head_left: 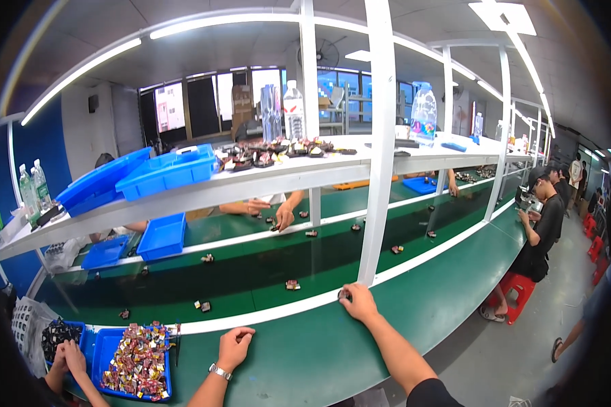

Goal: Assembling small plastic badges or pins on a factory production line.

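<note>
Right hand (pixel 360 303) pinched a part (pixel 344 294) at the white rail (pixel 285 312), the post (pixel 377 169) rising right beside it, blocking some belt (pixel 244 277)! Left hand (pixel 234 348) curled, contents unclear, near a heaped tray (pixel 103 347).

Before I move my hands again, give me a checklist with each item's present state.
1. Right hand at the part: ok, fingers are on it; how firm the grip is, cannot tell.
2. Left hand empty: cannot tell, its fingers are curled.
3. Co-worker's hands apart from the left hand: ok, the tray lies between.
4. Tray stocked: ok, heaped with small pieces.
5. Space around the right hand open: not ok, the post stands close by.
6. Belt stopped: cannot tell from one picture.
</note>
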A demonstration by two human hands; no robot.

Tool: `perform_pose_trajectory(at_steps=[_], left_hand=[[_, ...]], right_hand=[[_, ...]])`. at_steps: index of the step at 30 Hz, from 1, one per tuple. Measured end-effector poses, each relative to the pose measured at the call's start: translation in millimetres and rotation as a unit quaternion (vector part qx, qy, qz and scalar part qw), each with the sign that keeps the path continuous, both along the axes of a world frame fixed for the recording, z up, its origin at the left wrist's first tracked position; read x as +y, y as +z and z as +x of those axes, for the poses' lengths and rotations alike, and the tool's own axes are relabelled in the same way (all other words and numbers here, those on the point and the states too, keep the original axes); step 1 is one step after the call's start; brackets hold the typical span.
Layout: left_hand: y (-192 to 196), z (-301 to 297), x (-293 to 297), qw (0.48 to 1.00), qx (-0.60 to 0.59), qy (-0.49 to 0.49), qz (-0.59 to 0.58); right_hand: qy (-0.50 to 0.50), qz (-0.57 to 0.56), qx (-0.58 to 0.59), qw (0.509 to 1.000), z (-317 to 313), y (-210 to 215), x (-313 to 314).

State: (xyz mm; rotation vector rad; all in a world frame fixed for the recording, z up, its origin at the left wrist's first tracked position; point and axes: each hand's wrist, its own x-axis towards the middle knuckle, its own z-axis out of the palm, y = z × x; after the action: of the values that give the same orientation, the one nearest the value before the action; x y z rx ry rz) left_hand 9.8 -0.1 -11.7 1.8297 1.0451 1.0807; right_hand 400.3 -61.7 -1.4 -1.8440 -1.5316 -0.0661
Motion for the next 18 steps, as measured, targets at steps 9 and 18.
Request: perform_pose_trajectory(at_steps=[9,18], left_hand=[[6,-1,-8,0.998,0.061,0.013,0.025],[13,0,-9,0.996,0.083,0.016,0.037]], right_hand=[[0.218,0.023,-0.003,0.976,-49,-12,-12],[0.189,-0.055,0.013,0.980,-46,-7,-9]])
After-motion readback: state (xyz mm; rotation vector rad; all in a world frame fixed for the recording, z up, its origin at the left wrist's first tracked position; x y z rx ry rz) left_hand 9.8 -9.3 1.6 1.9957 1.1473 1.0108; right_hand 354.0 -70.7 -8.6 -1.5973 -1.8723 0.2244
